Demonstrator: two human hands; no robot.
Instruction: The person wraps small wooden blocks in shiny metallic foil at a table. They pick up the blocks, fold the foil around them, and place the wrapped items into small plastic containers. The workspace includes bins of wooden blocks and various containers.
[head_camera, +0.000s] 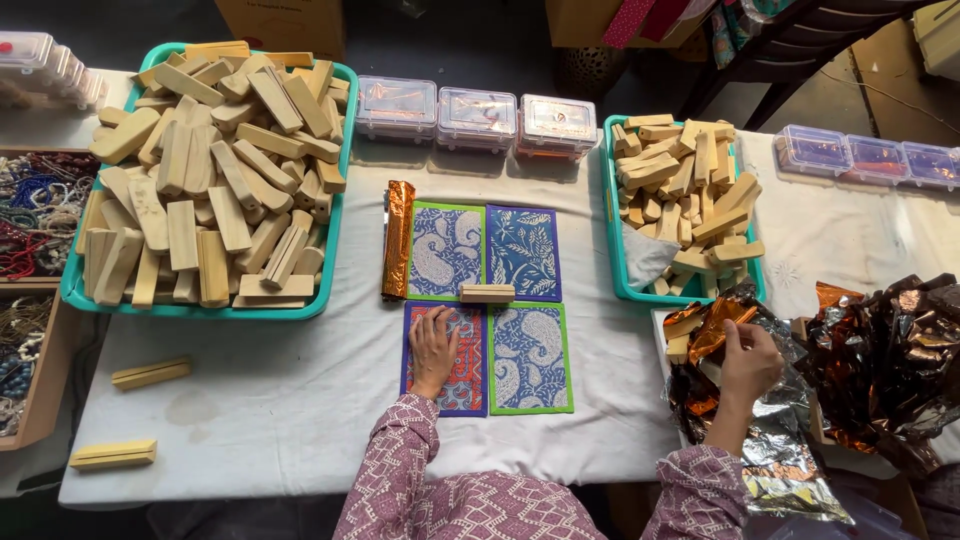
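4 cards (487, 305), 2 trays (330, 290) (maybe 3 boxes (476, 118)).

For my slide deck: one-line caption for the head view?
Left hand rests on a patterned card; right hand picks at foil wrap.

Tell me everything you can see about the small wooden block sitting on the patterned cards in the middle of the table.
The small wooden block is a pale, unfinished-looking flat bar with squared ends. It lies flat and level, long side running left to right, at the meeting point of the four patterned cards, resting mostly on the lower edges of the upper two. Nothing else touches it; the left hand lies flat on the lower-left card, just below and apart from it.
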